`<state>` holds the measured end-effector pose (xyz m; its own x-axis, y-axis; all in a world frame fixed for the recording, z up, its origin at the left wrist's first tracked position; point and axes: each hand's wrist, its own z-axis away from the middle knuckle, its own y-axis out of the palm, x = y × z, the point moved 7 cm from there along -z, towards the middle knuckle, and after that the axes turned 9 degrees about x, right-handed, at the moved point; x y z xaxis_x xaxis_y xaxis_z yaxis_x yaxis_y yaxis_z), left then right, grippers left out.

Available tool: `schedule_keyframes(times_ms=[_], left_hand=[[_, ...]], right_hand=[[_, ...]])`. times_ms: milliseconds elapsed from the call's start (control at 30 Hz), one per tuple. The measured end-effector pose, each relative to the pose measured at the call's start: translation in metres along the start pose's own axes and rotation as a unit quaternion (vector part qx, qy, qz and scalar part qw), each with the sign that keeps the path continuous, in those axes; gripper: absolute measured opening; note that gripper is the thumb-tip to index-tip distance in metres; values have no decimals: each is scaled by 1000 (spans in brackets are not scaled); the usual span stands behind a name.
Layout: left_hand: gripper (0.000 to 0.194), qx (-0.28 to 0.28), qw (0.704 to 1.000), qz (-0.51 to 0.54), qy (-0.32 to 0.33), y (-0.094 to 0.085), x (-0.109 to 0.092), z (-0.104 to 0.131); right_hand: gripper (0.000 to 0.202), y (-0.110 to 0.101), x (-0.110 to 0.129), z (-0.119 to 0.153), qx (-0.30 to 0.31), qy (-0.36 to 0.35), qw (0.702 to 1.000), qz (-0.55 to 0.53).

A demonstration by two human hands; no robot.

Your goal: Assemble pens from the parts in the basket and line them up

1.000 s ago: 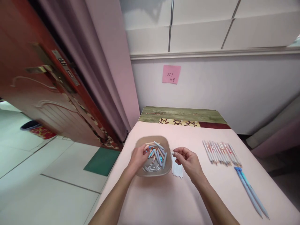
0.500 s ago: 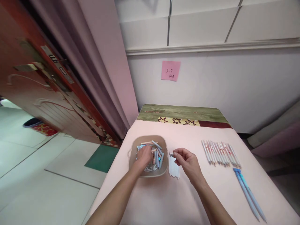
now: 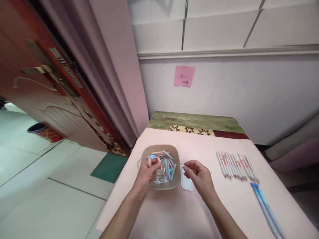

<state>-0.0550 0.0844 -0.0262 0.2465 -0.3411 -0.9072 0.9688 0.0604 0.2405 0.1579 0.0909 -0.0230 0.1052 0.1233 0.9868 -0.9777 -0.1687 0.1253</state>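
- A small orange-tipped piece (image 3: 158,159) now sits pinched between the fingertips of the left hand (image 3: 147,173), lifted just clear of the heap; half a second ago that hand was dug down among the pieces.
- The piece hangs above the left half of the bowl (image 3: 176,179), a tan bowl heaped with short blue, grey and orange caps (image 3: 167,164).
- The right hand (image 3: 199,174) stays beside the bowl, thumb and forefinger pressed on a thin white stick (image 3: 182,165) at the top of the white sticks (image 3: 186,182) lying touching the bowl's right rim.
- Judged from this, the pick from the bowl is made and both hands hold one part each, near one another.
- Farther right on the pink worktop (image 3: 174,215) lies a row of pens (image 3: 236,164), well apart from the hands, with two blue pens (image 3: 265,207) below it.
- A pink note (image 3: 184,76) hangs on the wall behind.
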Motion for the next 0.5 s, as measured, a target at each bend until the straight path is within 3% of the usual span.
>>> schedule_keyframes(times_ms=[133, 200, 333, 500], left_hand=[[26, 82, 981, 174, -29, 38, 4, 12], [23, 97, 970, 222, -31, 50, 3, 16], [22, 73, 955, 284, -39, 54, 6, 20], [18, 53, 946, 313, -57, 49, 14, 21]], right_hand=[[26, 18, 20, 11, 15, -50, 997, 59], [21, 23, 36, 20, 6, -95, 988, 118], [14, 28, 56, 34, -24, -166, 964, 206], [11, 35, 56, 36, -10, -172, 960, 222]])
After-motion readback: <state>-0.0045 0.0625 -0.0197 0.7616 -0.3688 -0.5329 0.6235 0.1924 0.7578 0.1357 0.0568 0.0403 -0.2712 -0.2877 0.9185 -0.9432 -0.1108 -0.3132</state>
